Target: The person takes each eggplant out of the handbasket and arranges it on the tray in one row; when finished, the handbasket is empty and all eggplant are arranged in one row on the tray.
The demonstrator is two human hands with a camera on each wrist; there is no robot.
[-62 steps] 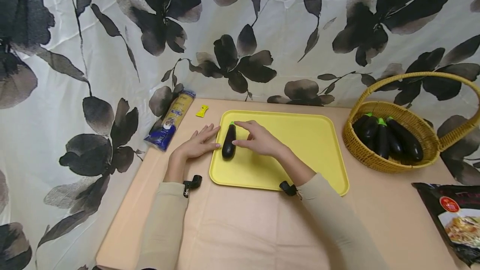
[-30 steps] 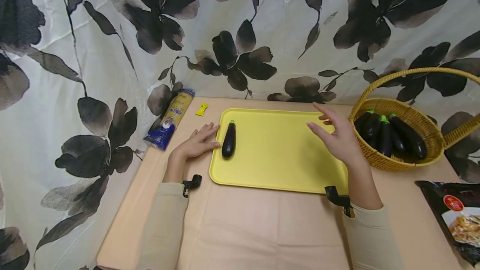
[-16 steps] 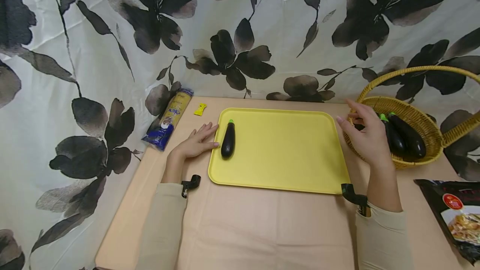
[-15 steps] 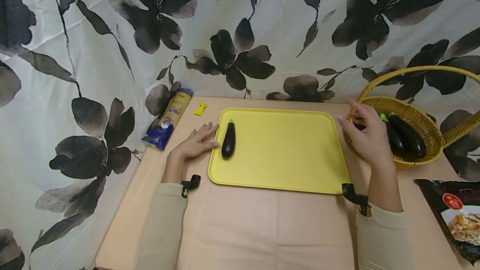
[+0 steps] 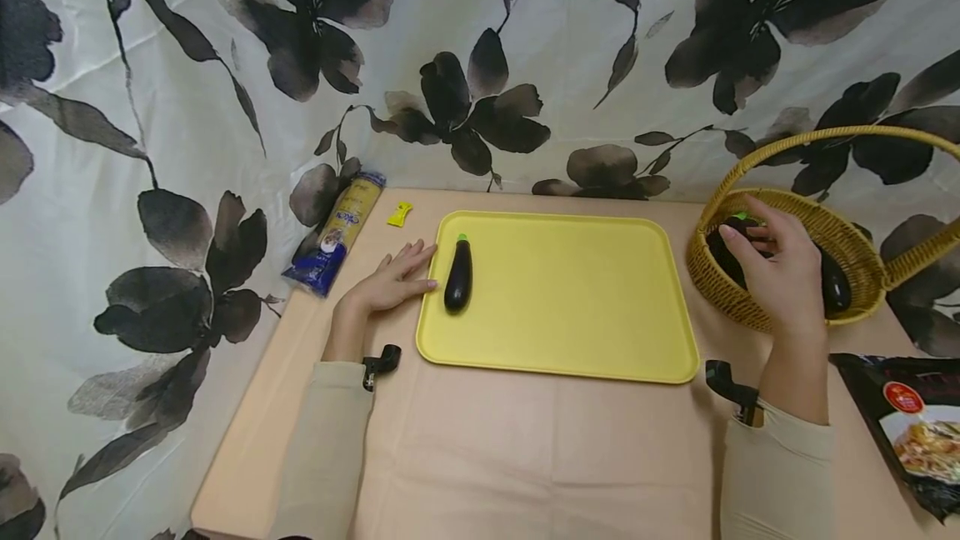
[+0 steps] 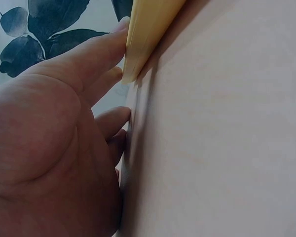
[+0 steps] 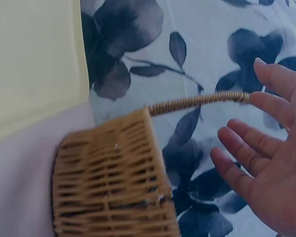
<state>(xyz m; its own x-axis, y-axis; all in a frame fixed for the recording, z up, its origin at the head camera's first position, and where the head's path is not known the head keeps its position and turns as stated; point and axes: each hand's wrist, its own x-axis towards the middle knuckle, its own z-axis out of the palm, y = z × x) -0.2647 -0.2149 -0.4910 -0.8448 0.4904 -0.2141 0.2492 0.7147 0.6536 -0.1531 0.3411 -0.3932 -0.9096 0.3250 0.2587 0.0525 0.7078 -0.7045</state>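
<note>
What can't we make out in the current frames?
Head: how many eggplants are in the basket; the right hand covers part of them.
Head: right part of the black bag, cut off by the frame edge.
Head: fine print on the yellow-and-blue packet; too small.
Right wrist: what the basket holds; its wall hides it.
Left wrist: most of the yellow tray, cut off by the top edge.

A rectangular tray (image 5: 558, 298) was plain yellow.
An oblong eggplant (image 5: 458, 277) was black, green-capped; a round wicker basket (image 5: 707, 275), golden; a white cloth (image 5: 585, 48) bore grey-black floral print.
</note>
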